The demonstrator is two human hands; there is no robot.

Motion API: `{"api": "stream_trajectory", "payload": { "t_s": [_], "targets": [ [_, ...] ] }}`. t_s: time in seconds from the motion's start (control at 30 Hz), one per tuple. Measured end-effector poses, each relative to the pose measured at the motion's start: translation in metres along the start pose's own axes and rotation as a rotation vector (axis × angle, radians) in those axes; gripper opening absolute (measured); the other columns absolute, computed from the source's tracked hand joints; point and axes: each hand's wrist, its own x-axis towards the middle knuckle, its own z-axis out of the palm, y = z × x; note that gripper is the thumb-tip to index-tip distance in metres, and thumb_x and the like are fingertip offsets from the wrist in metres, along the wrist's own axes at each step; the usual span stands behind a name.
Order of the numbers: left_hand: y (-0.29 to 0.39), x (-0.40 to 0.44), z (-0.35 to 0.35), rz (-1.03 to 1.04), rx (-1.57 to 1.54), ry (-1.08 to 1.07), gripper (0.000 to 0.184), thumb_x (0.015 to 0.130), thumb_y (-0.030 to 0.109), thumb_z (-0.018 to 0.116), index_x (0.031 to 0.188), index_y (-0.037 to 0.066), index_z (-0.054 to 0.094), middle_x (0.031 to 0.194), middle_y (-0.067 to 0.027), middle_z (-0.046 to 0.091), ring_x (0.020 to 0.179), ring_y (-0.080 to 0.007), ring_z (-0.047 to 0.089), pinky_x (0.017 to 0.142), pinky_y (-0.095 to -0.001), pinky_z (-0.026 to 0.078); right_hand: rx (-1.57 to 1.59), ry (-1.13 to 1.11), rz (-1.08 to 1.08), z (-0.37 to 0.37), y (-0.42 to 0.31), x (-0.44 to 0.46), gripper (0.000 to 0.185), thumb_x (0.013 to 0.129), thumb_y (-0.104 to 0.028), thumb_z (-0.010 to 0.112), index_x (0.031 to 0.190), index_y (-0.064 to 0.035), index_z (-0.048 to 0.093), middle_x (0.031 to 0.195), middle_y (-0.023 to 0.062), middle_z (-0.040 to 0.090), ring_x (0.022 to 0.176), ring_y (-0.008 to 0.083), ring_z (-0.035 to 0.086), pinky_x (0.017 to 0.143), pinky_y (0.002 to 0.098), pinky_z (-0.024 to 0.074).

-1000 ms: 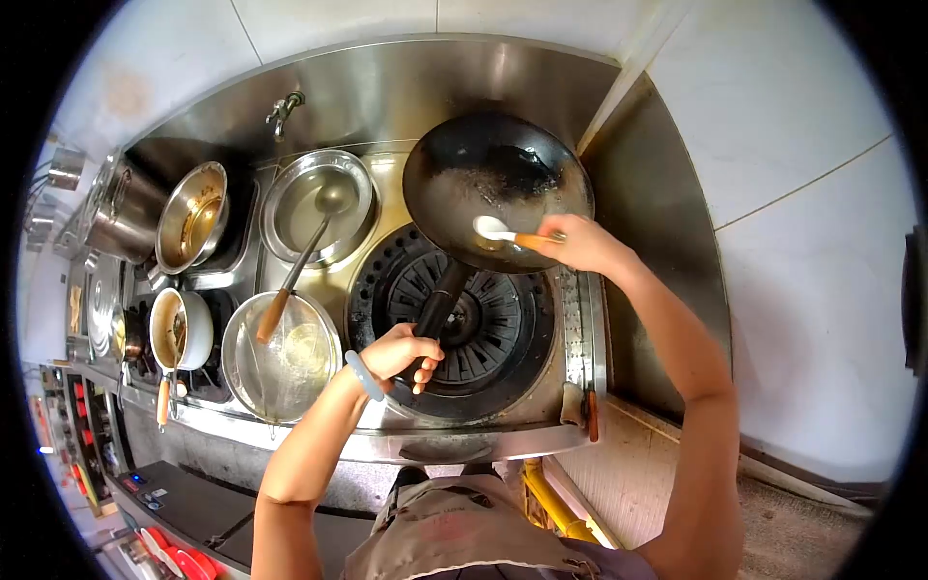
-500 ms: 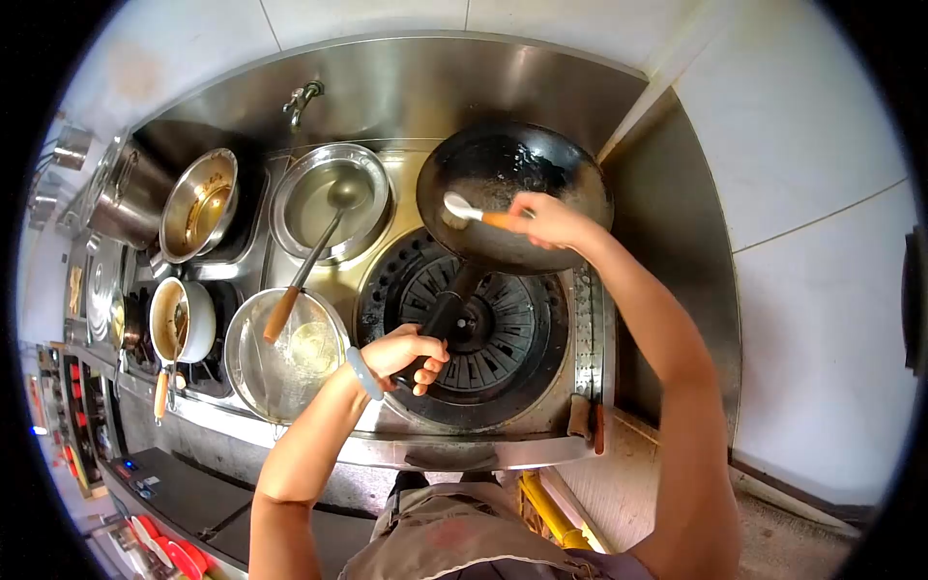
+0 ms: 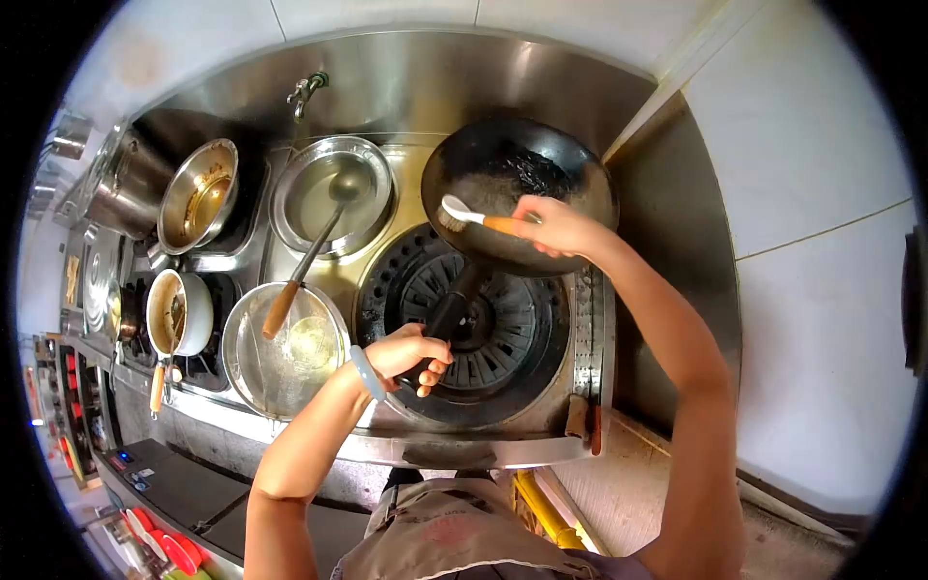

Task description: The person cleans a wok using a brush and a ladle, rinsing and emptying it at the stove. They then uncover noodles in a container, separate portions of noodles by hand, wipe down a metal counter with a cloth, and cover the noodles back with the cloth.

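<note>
My left hand [image 3: 411, 358] is wrapped round the black handle of a dark wok [image 3: 522, 159], which is raised beyond the round burner [image 3: 483, 338]. Inside the wok lies a little dark, shiny liquid at the far side. My right hand [image 3: 561, 230] holds the wooden handle of a white-headed brush [image 3: 466, 213]. The brush's bristles face down at the wok's left inner side; whether they touch it I cannot tell.
To the left are a metal basin [image 3: 285, 198] of liquid with a ladle [image 3: 316, 246], a round strainer [image 3: 251, 353], a white pot [image 3: 196, 314] and a metal bowl [image 3: 224, 155]. A tap [image 3: 307, 89] juts from the back panel. A steel side wall stands right.
The brush has moved left across the wok's inside with my right hand. The wok appears slightly further right in view, while my left hand keeps its hold on the handle.
</note>
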Motion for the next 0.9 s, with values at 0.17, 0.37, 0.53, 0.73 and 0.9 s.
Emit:
{"api": "stream_trajectory", "payload": {
  "t_s": [0.17,0.37,0.53,0.73,0.9],
  "targets": [
    [0.003,0.000,0.003,-0.013,0.017,0.009,0.016,0.076,0.004,0.056,0.066,0.008,0.044,0.055,0.0006,0.044,0.042,-0.0089,0.042,0.038,-0.0261,0.037,-0.337,0.569,-0.174,0.012,0.046,0.098,0.022,0.086,-0.028,0.054,0.100,-0.0123,0.046,0.073,0.0171,0.060,0.067,0.0351,0.059,0.062,0.0449,0.0453],
    [0.018,-0.002,0.009,-0.032,-0.054,0.005,0.013,0.076,0.005,0.056,0.068,0.008,0.046,0.054,0.0013,0.043,0.040,-0.0079,0.041,0.036,-0.0251,0.036,-0.801,0.575,0.021,-0.024,0.069,0.051,0.022,0.086,-0.014,0.048,0.106,-0.0057,0.050,0.080,0.0164,0.064,0.075,0.0332,0.063,0.063,0.0440,0.0506],
    [0.008,0.002,0.013,0.019,0.041,0.048,0.012,0.075,0.005,0.057,0.069,0.006,0.047,0.054,0.0002,0.044,0.041,-0.0095,0.043,0.037,-0.0270,0.039,-0.322,0.297,0.040,-0.033,0.055,-0.008,0.024,0.084,-0.026,0.056,0.095,-0.0045,0.052,0.072,0.0109,0.061,0.058,0.0231,0.059,0.051,0.0342,0.0449],
    [-0.008,0.008,0.029,0.088,0.146,0.107,0.015,0.076,0.004,0.057,0.064,0.005,0.047,0.054,-0.0023,0.047,0.042,-0.0127,0.047,0.037,-0.0285,0.041,0.209,0.039,0.096,-0.001,0.014,-0.048,0.022,0.088,-0.029,0.055,0.094,-0.0083,0.051,0.059,-0.0008,0.046,0.043,0.0056,0.039,0.036,0.0232,0.0262],
    [-0.014,0.012,0.039,0.117,0.137,0.132,0.015,0.075,0.004,0.057,0.063,0.004,0.048,0.053,-0.0027,0.047,0.042,-0.0133,0.047,0.037,-0.0292,0.041,0.008,0.051,0.129,-0.033,0.079,-0.095,0.024,0.084,-0.031,0.059,0.089,-0.0077,0.055,0.062,0.0020,0.052,0.047,0.0092,0.044,0.042,0.0255,0.0326]
  ]
}}
